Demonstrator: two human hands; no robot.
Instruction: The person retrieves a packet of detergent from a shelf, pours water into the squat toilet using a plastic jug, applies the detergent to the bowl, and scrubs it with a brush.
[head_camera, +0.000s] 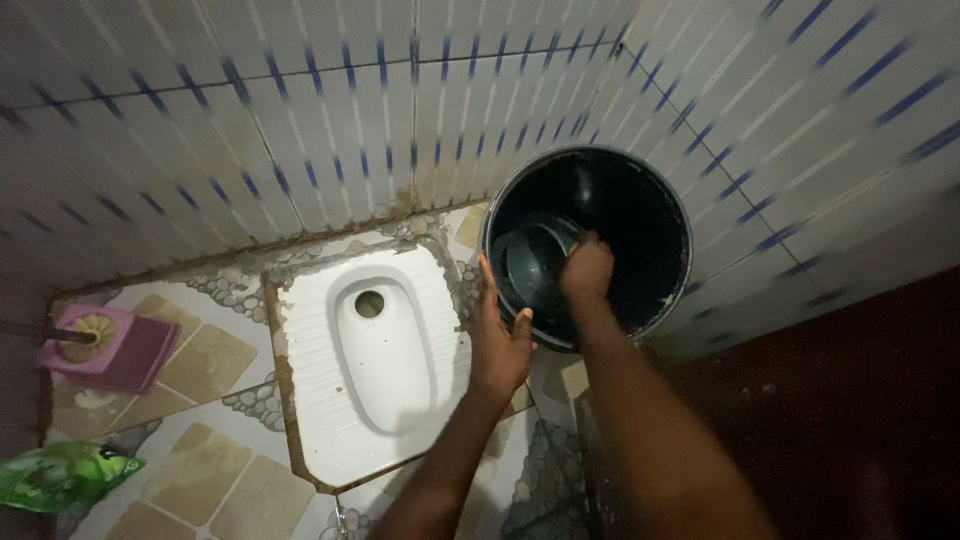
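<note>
My right hand (587, 268) is down inside the dark bucket (660, 300), its grip clenched on the small scoop (530, 262) near the bucket's left wall. My left hand (500, 340) is open, pressed against the bucket's outer rim, toilet side. I judge a hard pull could tip the bucket toward the white squat toilet (375, 400), spilling onto the tiled floor (200, 360).

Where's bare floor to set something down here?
Free: tiles between the brush holder, green pouch and squat pan; also the strip below the pan. Crowded: right corner, where the bucket and both hands, left and right, sit.
</note>
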